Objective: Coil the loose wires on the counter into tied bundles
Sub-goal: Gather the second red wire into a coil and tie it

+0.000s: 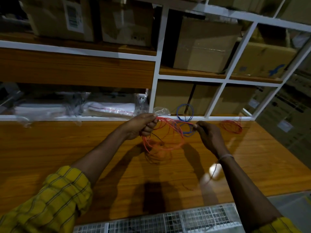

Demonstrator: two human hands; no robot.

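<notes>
Left hand (144,125) grips red wire loops (164,138); right hand (207,134) pinches strand above counter (67,148).

Past your fingertips, a white-framed shelf unit (157,47) stands along the back of the counter, with brown cardboard boxes (203,46) filling its upper compartments and more boxes in the cells below them. Up and to the left of your fingers, a low open shelf holds folded white cloth in clear plastic bags (107,108), and a crumpled scrap of clear plastic (161,111) lies just above them at the shelf's edge. Nearest to you, well below your fingers, a wire mesh grid (168,221) runs along the counter's near edge.
</notes>
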